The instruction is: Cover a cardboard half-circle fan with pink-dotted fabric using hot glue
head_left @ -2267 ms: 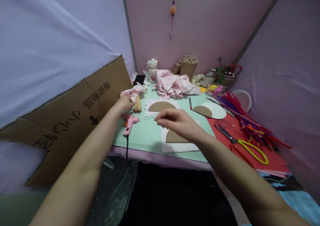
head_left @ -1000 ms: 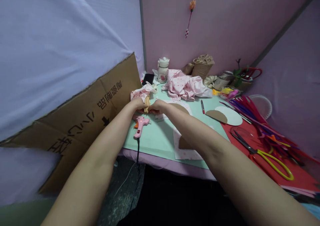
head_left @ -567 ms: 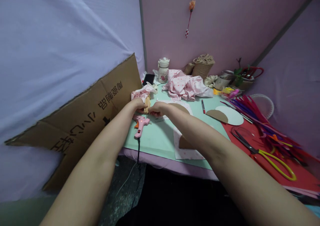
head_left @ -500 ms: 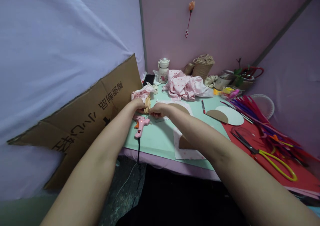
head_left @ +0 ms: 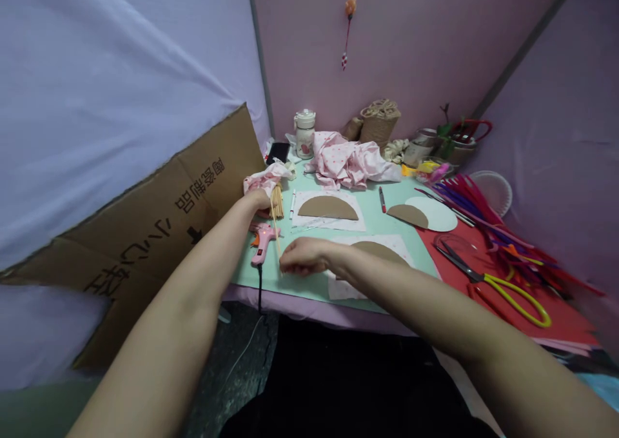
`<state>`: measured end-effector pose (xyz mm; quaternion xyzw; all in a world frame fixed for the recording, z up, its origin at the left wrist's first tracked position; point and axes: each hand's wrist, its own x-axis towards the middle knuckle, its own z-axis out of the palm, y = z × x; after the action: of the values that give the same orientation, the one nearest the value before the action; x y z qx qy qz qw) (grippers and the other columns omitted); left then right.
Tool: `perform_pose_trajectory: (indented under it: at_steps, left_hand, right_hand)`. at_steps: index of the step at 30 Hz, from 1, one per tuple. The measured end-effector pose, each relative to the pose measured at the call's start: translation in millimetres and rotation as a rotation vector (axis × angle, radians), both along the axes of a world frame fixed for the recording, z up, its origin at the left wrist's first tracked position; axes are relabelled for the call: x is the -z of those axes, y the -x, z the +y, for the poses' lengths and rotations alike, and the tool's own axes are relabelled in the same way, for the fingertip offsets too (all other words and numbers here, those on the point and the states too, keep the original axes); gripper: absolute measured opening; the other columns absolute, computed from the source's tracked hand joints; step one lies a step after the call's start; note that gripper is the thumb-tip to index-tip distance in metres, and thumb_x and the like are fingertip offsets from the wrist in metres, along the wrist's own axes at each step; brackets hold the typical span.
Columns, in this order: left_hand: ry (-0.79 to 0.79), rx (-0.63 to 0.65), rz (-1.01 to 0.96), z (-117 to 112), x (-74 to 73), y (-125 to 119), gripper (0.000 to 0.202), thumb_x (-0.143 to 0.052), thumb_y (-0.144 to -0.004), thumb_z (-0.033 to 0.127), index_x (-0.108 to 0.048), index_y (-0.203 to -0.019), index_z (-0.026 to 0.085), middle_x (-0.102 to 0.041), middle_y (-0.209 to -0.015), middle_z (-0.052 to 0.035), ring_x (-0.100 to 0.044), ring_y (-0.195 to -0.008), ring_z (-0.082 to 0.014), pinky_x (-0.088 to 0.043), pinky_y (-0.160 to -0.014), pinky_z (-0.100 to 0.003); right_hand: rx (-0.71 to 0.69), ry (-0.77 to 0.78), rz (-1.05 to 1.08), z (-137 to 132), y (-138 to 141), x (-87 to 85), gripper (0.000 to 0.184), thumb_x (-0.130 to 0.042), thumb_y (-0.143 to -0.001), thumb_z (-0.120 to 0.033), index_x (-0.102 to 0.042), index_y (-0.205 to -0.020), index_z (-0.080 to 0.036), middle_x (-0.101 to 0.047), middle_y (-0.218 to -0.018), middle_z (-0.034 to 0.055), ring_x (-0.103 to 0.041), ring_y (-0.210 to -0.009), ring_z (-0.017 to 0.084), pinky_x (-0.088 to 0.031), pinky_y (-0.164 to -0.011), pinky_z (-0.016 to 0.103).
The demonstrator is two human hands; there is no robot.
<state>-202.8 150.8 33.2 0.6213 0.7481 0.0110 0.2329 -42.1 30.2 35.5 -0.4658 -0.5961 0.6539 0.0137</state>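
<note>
My left hand [head_left: 262, 200] is closed at the side of a bundle of thin wooden sticks [head_left: 277, 200], its fingertips partly hidden. A single wooden stick [head_left: 276, 235] slants from the bundle down to my right hand [head_left: 304, 256], whose fingers pinch its near end. Just below my left hand lies a pink hot glue gun [head_left: 264, 239] with a lit orange light. Right of the bundle, a cardboard half circle [head_left: 329, 208] rests on pink-spotted white fabric. Behind my right forearm, a second cardboard half circle [head_left: 380, 252] lies on similar fabric.
A large cardboard sheet [head_left: 193, 199] leans along the left. Crumpled pink cloth [head_left: 343, 160], a white bottle [head_left: 304, 135] and a twine roll [head_left: 380, 125] stand at the back. Yellow-handled scissors [head_left: 517, 299] lie on red sheets at right, near colourful pipe cleaners [head_left: 483, 215]. The glue gun's cord [head_left: 260, 289] hangs over the front edge.
My right hand has moved away from the bundle toward the front edge, drawing out one stick. My left hand stays at the bundle. The view has shifted slightly.
</note>
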Motion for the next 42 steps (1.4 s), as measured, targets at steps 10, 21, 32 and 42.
perform_pose_trajectory:
  at_steps: [10,21,32,42]
  left_hand:
    - [-0.4,0.03,0.023,-45,-69.1,-23,0.033,-0.055,-0.095,0.032,-0.062,-0.123,0.016,-0.071,-0.115,-0.0141,-0.066,-0.112,-0.0279,-0.05,-0.099,-0.039]
    - [-1.01,1.255,-0.231,-228,10.6,-146,0.025,-0.043,-0.098,0.014,-0.067,-0.104,0.018,-0.075,-0.094,-0.0049,-0.07,-0.097,-0.0161,-0.05,-0.106,-0.039]
    - [-0.7,0.026,-1.615,-222,-30.7,-185,0.015,-0.075,-0.084,0.035,-0.073,-0.096,0.027,-0.077,-0.092,-0.0001,-0.076,-0.086,-0.0187,-0.063,-0.088,-0.041]
    - [-0.728,0.084,-1.476,-210,-44.9,-177,0.025,-0.07,-0.087,0.04,-0.073,-0.111,0.032,-0.073,-0.105,-0.001,-0.073,-0.091,-0.0175,-0.06,-0.09,-0.04]
  right_hand:
    - [0.007,0.067,0.178,-86,-128,19.2,0.005,-0.056,-0.061,-0.019,-0.056,-0.066,-0.018,-0.044,-0.05,-0.0106,-0.033,-0.043,0.003,-0.023,-0.04,0.016]
    - [0.113,0.251,0.258,-135,-215,0.1,0.015,-0.064,-0.062,-0.025,-0.052,-0.064,-0.018,-0.044,-0.051,-0.009,-0.032,-0.041,0.003,-0.022,-0.041,0.017]
    - [0.519,-1.147,0.251,-120,-200,-8.9,0.022,-0.065,-0.09,-0.034,-0.066,-0.111,-0.025,-0.068,-0.107,0.007,-0.062,-0.095,0.019,-0.051,-0.086,0.035]
    - [0.495,-1.309,0.099,-106,-194,-14.6,0.014,-0.057,-0.095,-0.026,-0.064,-0.083,-0.022,-0.067,-0.077,0.0028,-0.061,-0.074,0.017,-0.048,-0.07,0.029]
